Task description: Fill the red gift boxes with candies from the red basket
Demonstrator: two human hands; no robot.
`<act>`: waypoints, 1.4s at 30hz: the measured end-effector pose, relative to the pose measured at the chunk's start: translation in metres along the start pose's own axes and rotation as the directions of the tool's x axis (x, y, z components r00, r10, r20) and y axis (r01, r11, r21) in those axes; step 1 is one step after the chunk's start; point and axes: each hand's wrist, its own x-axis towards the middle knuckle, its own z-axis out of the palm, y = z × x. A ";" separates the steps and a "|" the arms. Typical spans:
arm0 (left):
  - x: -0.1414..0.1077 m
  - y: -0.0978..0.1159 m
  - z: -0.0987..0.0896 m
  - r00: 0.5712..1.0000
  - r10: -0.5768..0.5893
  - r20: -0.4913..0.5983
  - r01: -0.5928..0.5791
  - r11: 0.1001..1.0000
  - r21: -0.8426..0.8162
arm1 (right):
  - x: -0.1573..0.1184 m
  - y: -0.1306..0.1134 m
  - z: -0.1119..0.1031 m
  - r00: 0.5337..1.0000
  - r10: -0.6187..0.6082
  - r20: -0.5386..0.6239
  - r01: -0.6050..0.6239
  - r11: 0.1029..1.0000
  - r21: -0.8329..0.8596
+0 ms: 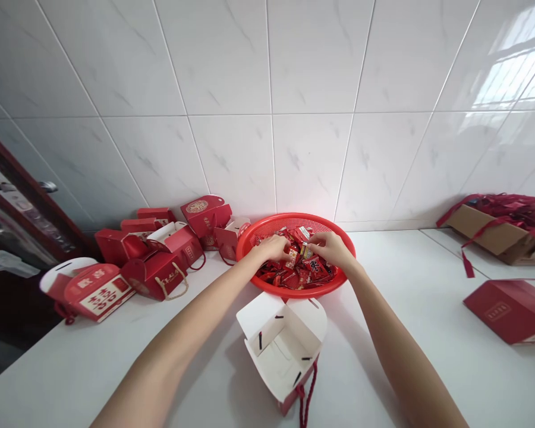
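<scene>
Both of my hands reach into a round red plastic basket (249,235) full of small wrapped packets, mostly red. My left hand (274,246) has its fingers bent down around a light patterned packet (291,258). At the right, my right hand (332,248) pinches at a small yellowish packet (307,251). In front of the basket, between my forearms, stands an open box (279,351), white inside, with its flaps spread and a dark red cord hanging at its near side. Nothing lies inside the box.
Several red gift boxes (154,274) crowd the table's left side by the tiled wall. At the right are a cardboard box (488,235) of dark red ribbons and another red box (510,309). A dark wooden frame (31,196) stands far left.
</scene>
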 end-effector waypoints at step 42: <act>-0.042 -0.007 0.004 0.861 -0.340 -0.379 -0.236 0.393 -0.889 | -0.006 -0.001 0.004 0.968 0.168 0.185 -0.110 0.951 -0.288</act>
